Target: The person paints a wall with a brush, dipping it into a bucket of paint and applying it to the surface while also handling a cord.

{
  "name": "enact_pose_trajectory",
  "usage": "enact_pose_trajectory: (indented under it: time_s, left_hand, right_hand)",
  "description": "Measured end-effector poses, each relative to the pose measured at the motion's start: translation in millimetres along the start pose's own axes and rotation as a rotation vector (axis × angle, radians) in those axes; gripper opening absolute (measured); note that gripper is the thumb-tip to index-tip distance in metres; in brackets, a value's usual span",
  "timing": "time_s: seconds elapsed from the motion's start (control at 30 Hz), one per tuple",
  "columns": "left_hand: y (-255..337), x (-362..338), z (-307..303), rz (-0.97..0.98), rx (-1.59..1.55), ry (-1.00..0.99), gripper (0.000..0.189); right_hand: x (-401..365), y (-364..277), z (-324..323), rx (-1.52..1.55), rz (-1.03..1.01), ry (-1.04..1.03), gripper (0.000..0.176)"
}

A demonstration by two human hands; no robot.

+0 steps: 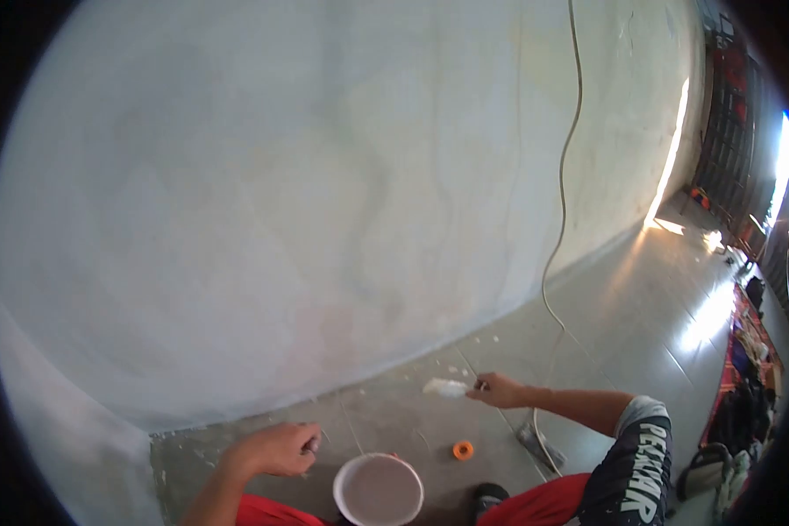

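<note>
Grips a white scraper (pixel 445 387) in closed right hand (pixel 498 390) low by wall (pixel 280 219), curls left hand (pixel 276 449) shut on something unclear beside bucket (pixel 378 489), orange roll (pixel 463 450) on floor (pixel 640 298) between, cable (pixel 563 193) behind.

One wide head-worn view looks forward and down, facing a pale grey plastered wall (pixel 280 202) close ahead, seemingly from low above the grey tiled floor (pixel 640 298).
</note>
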State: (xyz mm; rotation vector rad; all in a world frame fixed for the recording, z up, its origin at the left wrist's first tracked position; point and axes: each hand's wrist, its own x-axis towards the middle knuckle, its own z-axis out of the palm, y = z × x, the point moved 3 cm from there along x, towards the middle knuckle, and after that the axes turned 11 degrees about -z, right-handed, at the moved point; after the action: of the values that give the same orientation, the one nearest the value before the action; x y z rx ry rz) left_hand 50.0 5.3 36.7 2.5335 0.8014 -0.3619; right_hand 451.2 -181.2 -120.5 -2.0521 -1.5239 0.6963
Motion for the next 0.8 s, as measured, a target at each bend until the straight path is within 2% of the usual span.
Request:
enact_pose_trajectory:
  time_s: [0.27, 0.33, 0.47, 0.53, 0.57, 0.63, 0.67, 0.73, 0.8]
  left_hand:
    - [-29.6, 48.8, 20.8, -0.072, -0.048, -0.185, 0.014]
    - [-40.9, 62.5, 28.1, -0.050, -0.198, -0.338, 0.013]
    - [-61.4, 81.3, 40.0, -0.162, -0.212, -0.359, 0.020]
    - [-85.0, 97.7, 58.0, -0.166, -0.201, -0.409, 0.031]
    - [-91.2, 102.8, 63.4, -0.170, -0.195, -0.420, 0.031]
    - [-104.2, 110.8, 77.8, -0.272, -0.274, -0.509, 0.048]
    - [-102.9, 113.4, 79.4, -0.279, -0.274, -0.529, 0.048]
    - [-107.3, 115.2, 88.1, -0.345, -0.222, -0.517, 0.066]
    - [-136.0, 133.3, 119.3, -0.381, -0.265, -0.541, 0.079]
  right_hand:
    - [21.1, -0.5, 6.7, 0.050, -0.095, -0.028, 0.051]
    - [20.5, 1.8, 7.4, 0.024, -0.064, -0.063, 0.051]
    - [17.2, 6.8, 8.8, 0.059, -0.059, -0.110, 0.052]
    - [18.6, 11.3, 11.6, 0.072, -0.055, -0.109, 0.053]
    - [17.2, 11.4, 12.5, 0.079, -0.051, -0.110, 0.055]
    - [15.0, 8.9, 12.0, 0.096, -0.039, -0.101, 0.055]
    - [13.3, 7.3, 10.6, 0.100, -0.035, -0.093, 0.055]
    - [17.4, 13.3, 13.5, 0.081, -0.033, -0.062, 0.055]
    - [13.2, 5.8, 8.6, 0.123, 0.026, -0.066, 0.053]
